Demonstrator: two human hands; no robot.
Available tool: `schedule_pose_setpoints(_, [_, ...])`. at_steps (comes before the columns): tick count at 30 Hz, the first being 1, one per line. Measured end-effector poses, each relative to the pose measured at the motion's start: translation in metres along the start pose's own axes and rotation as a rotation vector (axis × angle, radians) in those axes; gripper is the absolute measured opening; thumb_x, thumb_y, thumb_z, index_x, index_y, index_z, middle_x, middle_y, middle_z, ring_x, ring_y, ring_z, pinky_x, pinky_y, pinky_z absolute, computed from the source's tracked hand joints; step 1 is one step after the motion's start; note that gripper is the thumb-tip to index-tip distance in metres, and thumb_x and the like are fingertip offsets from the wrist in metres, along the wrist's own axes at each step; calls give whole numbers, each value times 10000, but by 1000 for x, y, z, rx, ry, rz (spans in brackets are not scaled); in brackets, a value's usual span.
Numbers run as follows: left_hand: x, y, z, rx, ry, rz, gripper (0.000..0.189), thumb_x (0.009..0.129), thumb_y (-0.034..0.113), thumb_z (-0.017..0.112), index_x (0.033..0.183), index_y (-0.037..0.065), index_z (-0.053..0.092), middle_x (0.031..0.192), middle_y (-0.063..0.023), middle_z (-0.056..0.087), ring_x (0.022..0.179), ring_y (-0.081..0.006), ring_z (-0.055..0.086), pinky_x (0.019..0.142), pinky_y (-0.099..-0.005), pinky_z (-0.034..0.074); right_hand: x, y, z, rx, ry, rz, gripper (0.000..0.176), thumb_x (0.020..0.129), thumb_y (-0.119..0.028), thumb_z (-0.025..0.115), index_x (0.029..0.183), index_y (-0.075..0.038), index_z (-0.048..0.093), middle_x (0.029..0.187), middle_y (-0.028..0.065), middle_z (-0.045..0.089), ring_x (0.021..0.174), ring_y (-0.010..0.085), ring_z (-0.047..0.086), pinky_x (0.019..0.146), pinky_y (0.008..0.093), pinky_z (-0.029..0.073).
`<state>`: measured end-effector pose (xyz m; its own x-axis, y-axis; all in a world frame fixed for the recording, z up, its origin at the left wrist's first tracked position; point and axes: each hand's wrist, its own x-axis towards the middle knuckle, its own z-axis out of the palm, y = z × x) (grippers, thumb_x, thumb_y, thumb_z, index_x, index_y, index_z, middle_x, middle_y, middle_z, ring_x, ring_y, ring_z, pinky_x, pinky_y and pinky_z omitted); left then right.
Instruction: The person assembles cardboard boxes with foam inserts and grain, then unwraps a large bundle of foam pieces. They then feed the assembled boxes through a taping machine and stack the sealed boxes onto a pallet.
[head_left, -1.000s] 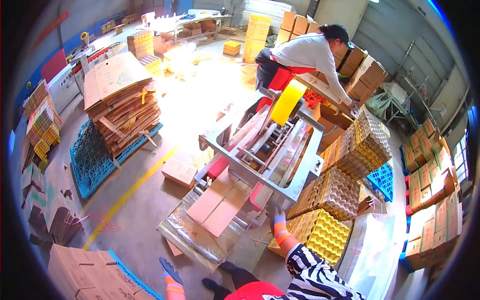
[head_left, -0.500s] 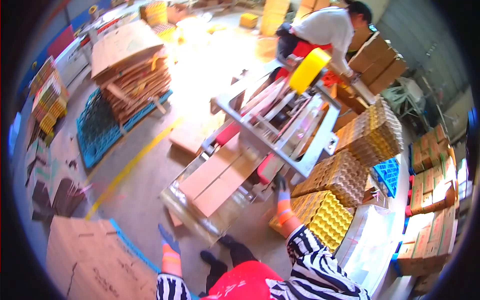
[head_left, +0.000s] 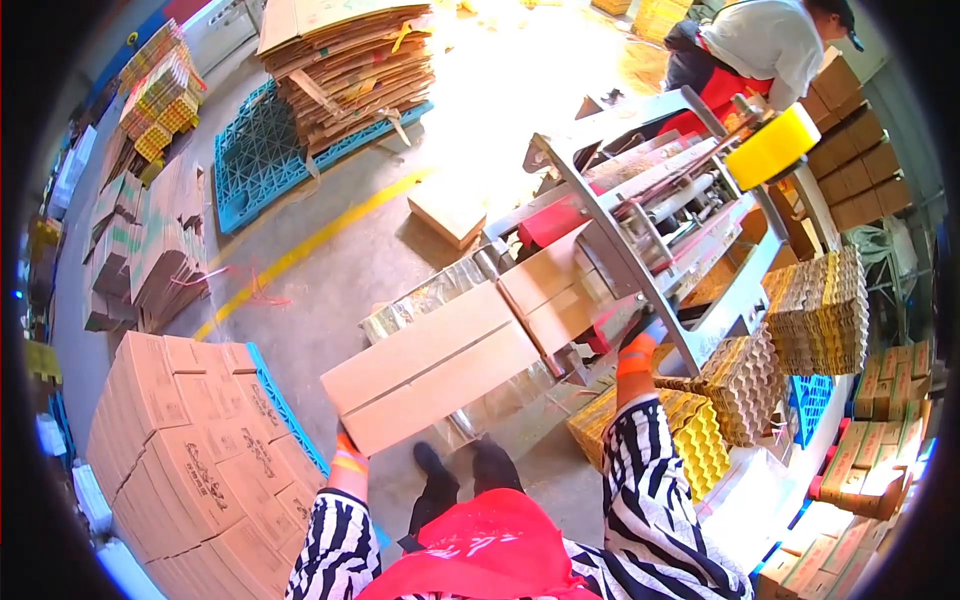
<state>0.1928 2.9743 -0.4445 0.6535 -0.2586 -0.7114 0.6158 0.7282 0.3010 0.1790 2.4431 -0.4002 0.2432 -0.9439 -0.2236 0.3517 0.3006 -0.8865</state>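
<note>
A closed cardboard box [head_left: 430,362] lies at the outlet of a box taping machine [head_left: 690,330], its near left end sticking out. My left hand [head_left: 345,440] is at that end, its fingers hidden by the carton. A second cardboard box [head_left: 553,292] sits behind the first, partly inside the metal frame. My right hand [head_left: 645,332], in a dark glove with an orange cuff, is beside the machine's near side. Its fingers are partly hidden, so their grip does not show. A large yellow tape roll [head_left: 772,148] is mounted on top of the machine.
Stacked cartons [head_left: 190,450] stand at my left. Several egg tray stacks [head_left: 815,310] rise at the right. Flattened cardboard [head_left: 350,75] lies on a blue pallet [head_left: 255,165]. A co-worker [head_left: 755,50] bends beyond the machine. A flat carton [head_left: 445,212] is on the floor.
The front box has slid out toward the lower left, and another box shows behind it. My left hand has come up to its end. The view has shifted.
</note>
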Motion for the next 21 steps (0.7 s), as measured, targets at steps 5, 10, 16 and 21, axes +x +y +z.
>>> schedule_pose_setpoints(5, [-51, 19, -15, 19, -43, 182, 466, 920, 356, 419, 1285, 67, 432, 1268, -128, 500, 1121, -297, 513, 918, -441, 444, 89, 40, -37, 123, -168, -3, 390, 844, -426, 521, 1056, -101, 565, 993, 49, 577, 931, 162, 513, 793, 286, 407])
schedule_pose_setpoints(10, [-88, 33, -11, 35, 16, 228, 464, 921, 358, 414, 1284, 69, 432, 1267, -127, 501, 1122, -295, 512, 919, -442, 443, 88, 42, -34, 23, -265, 186, 411, 854, -430, 497, 1096, -99, 532, 1037, 55, 556, 966, 180, 497, 824, 306, 393])
schedule_pose_setpoints(16, [-90, 45, -23, 9, 17, 267, 462, 923, 361, 409, 1283, 72, 432, 1265, -125, 503, 1122, -294, 512, 920, -442, 442, 66, 45, -18, -71, -376, 255, 437, 867, -434, 467, 1143, -97, 492, 1090, 63, 530, 1009, 201, 478, 860, 330, 377])
schedule_pose_setpoints(21, [-153, 51, -69, -59, 57, 345, 461, 924, 363, 404, 1283, 74, 433, 1263, -124, 504, 1122, -292, 512, 921, -443, 441, 16, 44, 10, -172, -543, 301, 460, 877, -438, 442, 1183, -96, 459, 1134, 69, 509, 1044, 219, 462, 891, 350, 364])
